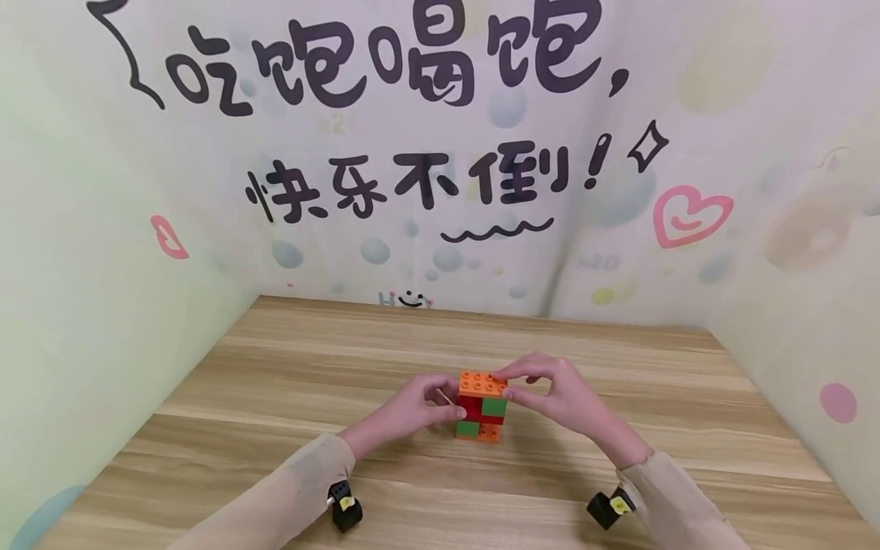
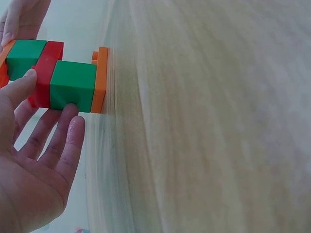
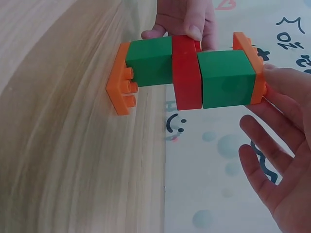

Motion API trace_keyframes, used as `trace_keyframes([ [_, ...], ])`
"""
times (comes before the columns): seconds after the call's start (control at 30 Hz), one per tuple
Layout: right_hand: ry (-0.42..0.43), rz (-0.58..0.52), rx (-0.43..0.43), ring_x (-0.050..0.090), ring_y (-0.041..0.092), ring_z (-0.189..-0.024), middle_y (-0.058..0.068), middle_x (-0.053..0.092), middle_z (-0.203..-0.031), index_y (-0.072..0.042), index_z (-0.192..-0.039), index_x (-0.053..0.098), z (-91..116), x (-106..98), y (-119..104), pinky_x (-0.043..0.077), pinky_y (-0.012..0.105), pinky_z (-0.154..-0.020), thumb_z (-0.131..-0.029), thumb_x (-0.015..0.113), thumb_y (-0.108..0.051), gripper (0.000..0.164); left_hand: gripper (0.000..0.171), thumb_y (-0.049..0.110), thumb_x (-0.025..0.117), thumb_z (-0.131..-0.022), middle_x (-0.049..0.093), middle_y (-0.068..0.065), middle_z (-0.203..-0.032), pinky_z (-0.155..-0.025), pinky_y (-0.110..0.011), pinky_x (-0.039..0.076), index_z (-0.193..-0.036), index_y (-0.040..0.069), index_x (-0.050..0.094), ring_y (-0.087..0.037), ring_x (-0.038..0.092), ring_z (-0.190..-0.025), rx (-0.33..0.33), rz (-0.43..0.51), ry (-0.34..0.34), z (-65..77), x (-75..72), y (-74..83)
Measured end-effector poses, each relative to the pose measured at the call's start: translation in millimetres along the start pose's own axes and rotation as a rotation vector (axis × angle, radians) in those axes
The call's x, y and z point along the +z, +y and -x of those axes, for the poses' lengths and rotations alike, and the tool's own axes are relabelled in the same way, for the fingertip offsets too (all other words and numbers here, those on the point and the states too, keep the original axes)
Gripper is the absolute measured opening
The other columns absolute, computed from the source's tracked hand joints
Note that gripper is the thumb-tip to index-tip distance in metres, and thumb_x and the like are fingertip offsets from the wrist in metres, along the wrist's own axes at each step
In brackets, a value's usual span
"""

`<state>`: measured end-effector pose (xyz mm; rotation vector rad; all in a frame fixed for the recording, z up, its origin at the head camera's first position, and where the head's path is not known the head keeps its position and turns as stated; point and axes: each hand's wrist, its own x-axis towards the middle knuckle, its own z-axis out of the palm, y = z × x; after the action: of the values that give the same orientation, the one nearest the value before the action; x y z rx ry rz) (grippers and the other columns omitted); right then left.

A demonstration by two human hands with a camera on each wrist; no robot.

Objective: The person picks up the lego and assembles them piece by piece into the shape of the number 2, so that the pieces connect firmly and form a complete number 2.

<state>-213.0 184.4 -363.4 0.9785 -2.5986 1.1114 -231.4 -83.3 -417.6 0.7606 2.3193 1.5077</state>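
A stack of toy bricks stands upright on the wooden table. At its base is an orange studded brick (image 3: 118,80), with a lower green block (image 2: 73,86) on one end. A red brick (image 3: 186,73) lies across that block. An upper green block (image 3: 227,77) sits at the red brick's other end, under a top orange brick (image 1: 479,384). My left hand (image 1: 421,403) grips the red brick between thumb and fingers, one fingertip near the lower green block. From the right, my right hand (image 1: 565,391) pinches the top orange brick; its other fingers stay apart from the stack.
The wood-grain table (image 1: 330,336) spreads around the stack. Behind it hangs a white printed backdrop (image 1: 426,260) with dark lettering, and pale side walls (image 1: 82,321) flank the table. A small black device (image 1: 345,510) is strapped at each wrist.
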Motion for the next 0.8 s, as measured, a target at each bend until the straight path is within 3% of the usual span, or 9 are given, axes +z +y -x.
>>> trace_keyframes([
  [0.37, -0.027, 0.055, -0.006, 0.062, 0.007, -0.098, -0.009, 0.075, -0.108, -0.026, -0.110, 0.075, -2.3, -2.5, -3.7, 0.051, 0.025, -0.080, -0.086, 0.077, -0.023, 0.024, 0.030, 0.019, 0.072, -0.091, 0.069, -0.012, -0.108, -0.068, -0.039, 0.059, -0.117, 0.007, 0.067, -0.017, 0.062, -0.088, 0.006, 0.000, 0.002, 2.0, -0.2, 3.7],
  [0.8, -0.022, 0.063, 0.017, 0.060, 0.005, -0.098, -0.014, 0.074, -0.107, -0.029, -0.111, 0.075, -2.1, -1.4, -4.2, 0.051, 0.025, -0.082, -0.085, 0.077, -0.023, 0.026, 0.029, 0.020, 0.072, -0.091, 0.069, -0.012, -0.108, -0.067, -0.037, 0.059, -0.117, 0.008, 0.067, -0.017, 0.062, -0.086, 0.005, -0.008, 0.000, 1.7, -0.6, 2.1],
])
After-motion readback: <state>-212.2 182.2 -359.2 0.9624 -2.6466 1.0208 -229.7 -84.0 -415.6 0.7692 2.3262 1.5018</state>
